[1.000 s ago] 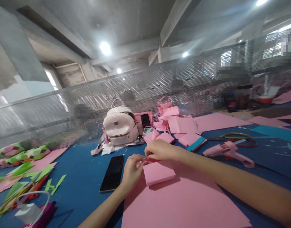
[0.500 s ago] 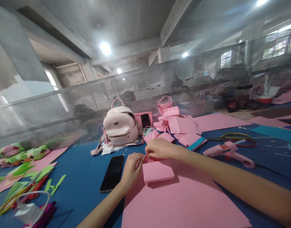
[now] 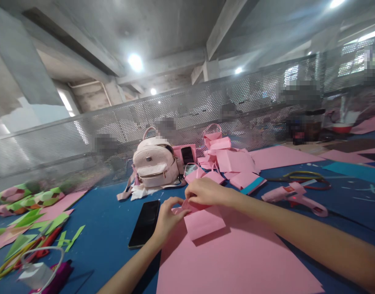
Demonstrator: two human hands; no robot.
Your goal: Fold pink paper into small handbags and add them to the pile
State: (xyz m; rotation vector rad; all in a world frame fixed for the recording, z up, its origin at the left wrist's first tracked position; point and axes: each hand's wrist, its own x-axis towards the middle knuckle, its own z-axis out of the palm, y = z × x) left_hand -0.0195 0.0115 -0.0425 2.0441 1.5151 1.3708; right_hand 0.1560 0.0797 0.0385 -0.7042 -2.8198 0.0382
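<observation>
A small folded pink piece [image 3: 205, 223], like a box or pouch of craft foam or paper, is held over a large pink sheet [image 3: 236, 261]. My left hand [image 3: 170, 215] pinches its left end between thumb and fingers. Reaching over from the right, my right hand [image 3: 204, 191] has its fingers curled down onto the piece's far edge. The right fingertips are partly hidden behind it. A black phone [image 3: 144, 223] lies beside my left hand. To the right of my right forearm rests a pink glue gun [image 3: 293, 197] with a small red light.
A white backpack [image 3: 157, 161] stands at the back near a perforated metal screen [image 3: 199, 110]. Pink pieces [image 3: 236, 161] are heaped beside it. Scissors [image 3: 49, 241], green scraps [image 3: 74, 237] and a white charger [image 3: 36, 275] lie at left. Yellow-and-red-handled scissors [image 3: 310, 176] lie behind the glue gun.
The folded piece has tilted, its near face turning more toward me and its lower edge shifting slightly nearer. My left thumb has spread away from the fingers along the piece; the right hand moved slightly left.
</observation>
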